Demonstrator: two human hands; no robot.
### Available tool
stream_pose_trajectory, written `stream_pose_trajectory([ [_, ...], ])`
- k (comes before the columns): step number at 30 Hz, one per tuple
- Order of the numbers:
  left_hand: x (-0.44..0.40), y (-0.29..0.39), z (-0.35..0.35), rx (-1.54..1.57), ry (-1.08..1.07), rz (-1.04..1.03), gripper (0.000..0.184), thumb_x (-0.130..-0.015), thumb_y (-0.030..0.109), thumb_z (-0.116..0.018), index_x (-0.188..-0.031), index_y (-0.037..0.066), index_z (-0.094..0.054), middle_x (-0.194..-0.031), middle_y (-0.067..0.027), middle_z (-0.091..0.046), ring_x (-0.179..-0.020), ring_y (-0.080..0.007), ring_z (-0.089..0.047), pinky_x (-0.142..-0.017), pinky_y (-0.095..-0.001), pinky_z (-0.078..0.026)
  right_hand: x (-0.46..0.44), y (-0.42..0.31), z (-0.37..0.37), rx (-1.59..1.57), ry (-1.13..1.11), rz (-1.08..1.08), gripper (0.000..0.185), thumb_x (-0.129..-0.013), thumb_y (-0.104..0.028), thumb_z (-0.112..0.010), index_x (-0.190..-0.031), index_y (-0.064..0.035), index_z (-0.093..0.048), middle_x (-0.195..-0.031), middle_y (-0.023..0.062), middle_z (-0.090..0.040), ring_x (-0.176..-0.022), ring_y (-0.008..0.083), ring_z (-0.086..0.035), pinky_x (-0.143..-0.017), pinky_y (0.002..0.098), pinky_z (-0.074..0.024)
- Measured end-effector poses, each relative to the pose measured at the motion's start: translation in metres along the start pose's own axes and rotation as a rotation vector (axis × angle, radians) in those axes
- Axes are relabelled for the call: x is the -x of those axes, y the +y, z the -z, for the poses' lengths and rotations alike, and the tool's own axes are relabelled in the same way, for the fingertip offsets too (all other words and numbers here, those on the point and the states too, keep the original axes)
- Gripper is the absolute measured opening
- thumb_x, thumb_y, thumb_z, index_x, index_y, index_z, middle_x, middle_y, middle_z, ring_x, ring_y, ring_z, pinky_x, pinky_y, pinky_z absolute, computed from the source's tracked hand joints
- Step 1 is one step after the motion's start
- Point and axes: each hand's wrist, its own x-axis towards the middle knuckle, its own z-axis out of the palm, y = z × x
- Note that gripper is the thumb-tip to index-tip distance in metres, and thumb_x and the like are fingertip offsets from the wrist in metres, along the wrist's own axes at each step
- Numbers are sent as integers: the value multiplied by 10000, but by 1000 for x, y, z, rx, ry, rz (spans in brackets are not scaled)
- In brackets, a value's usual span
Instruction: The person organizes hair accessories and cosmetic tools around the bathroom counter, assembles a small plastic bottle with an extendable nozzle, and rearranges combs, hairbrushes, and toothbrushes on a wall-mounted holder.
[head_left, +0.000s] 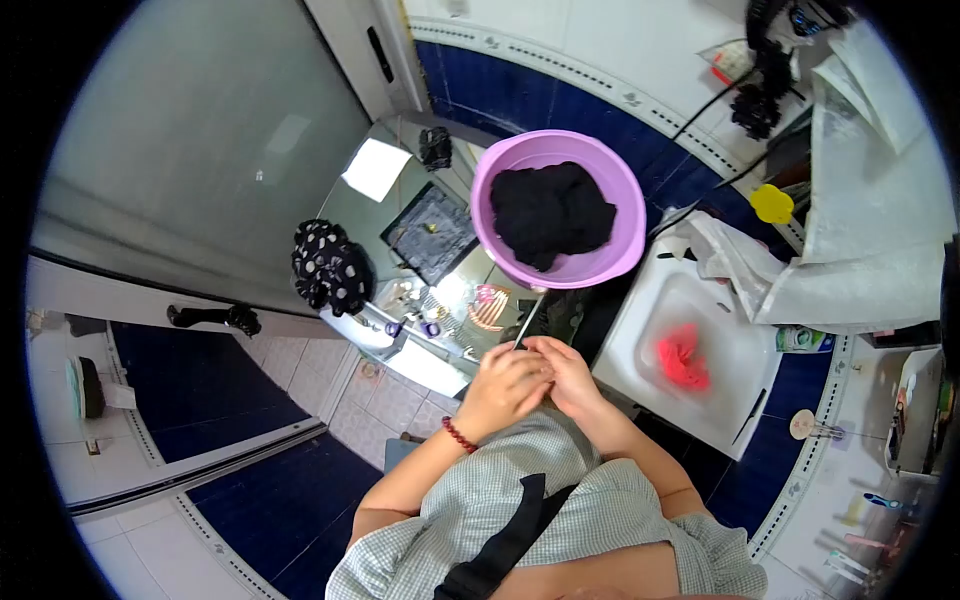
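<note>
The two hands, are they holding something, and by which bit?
It can't be told: the left hand and right hand are together, their fingers hiding anything between them.

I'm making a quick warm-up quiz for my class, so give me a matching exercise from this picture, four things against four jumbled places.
1. Black cloth
2. Red cloth
3. Bead bracelet
4. Polka-dot cloth

A. Around the left wrist
B. At the edge of the glass tabletop
C. Inside the purple basin
D. In the white sink

Right pairs: 1-C, 2-D, 3-A, 4-B.
</note>
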Motion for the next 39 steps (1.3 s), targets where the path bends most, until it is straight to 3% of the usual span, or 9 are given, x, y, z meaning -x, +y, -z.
stream_pose_trajectory([
  [2, 11, -1, -2, 10, 153, 129, 182, -729, 36, -631, -906, 68, -659, -983, -54, -629, -966, -221, -566, -881, -415, -420, 6, -5, 8, 261, 0, 24, 198, -937, -150, -511, -1054, -33, -621, -833, -22, -552, -661, 49, -501, -539, 193, -382],
  [3, 52, -55, 54, -35, 165, 233, 157, -755, 76, -647, -911, 66, -656, -975, -50, -630, -950, -224, -569, -893, -399, -411, -32, 37, -49, 360, -12, 98, 184, -923, -146, -534, -1031, -33, -631, -829, -13, -560, -676, 60, -516, -555, 208, -398],
  [7, 85, -98, 89, -100, 373, 485, 89, -812, 52, -597, -842, 48, -681, -877, -68, -660, -849, -243, -599, -800, -342, -443, -60, 70, -57, 870, 81, 557, 127, -835, -113, -630, -924, -25, -650, -843, 74, -598, -751, 183, -597, -654, 302, -464],
  [10, 106, -133, 105, -22, 371, 606, 113, -833, 75, -595, -885, 28, -683, -907, -84, -657, -828, -249, -605, -769, -330, -459, -67, 80, -73, 1092, 153, 722, 116, -813, -116, -636, -900, -40, -630, -863, 91, -588, -759, 261, -609, -673, 330, -480],
  [17, 113, -162, 103, 37, 207, 767, 107, -811, 102, -634, -878, 34, -682, -905, -87, -651, -781, -232, -625, -704, -313, -489, -89, 99, -111, 1552, 280, 763, 136, -813, -183, -643, -933, -127, -611, -871, 37, -558, -732, 243, -618, -615, 353, -500],
  [24, 127, -193, 92, -268, 88, 807, 263, -773, 139, -669, -1000, 48, -571, -903, -104, -558, -844, -291, -587, -697, -380, -490, -122, 112, -145, 1758, 174, 615, 214, -820, -260, -634, -922, -84, -565, -720, 102, -650, -613, 287, -641, -541, 387, -508],
  [33, 127, -202, 91, -55, 160, 767, 294, -751, 135, -708, -957, 23, -531, -916, -112, -545, -815, -278, -576, -695, -358, -474, -136, 116, -148, 1658, 251, 651, 173, -808, -224, -616, -861, -72, -551, -637, 112, -632, -550, 296, -631, -500, 404, -499],
  [34, 127, -199, 91, -29, 231, 723, 267, -757, 88, -714, -923, 15, -517, -846, -84, -578, -730, -197, -583, -634, -299, -467, -131, 113, -150, 1609, 261, 670, 166, -807, -221, -616, -861, -78, -554, -635, 108, -631, -552, 293, -631, -502, 402, -497],
  [39, 102, -161, 114, 372, 310, 740, 270, -767, 78, -733, -980, 14, -580, -809, -56, -644, -648, -86, -570, -572, -221, -459, -97, 91, -153, 1252, 318, 777, 180, -788, -243, -665, -839, -95, -577, -630, 76, -620, -546, 267, -620, -492, 373, -469],
])
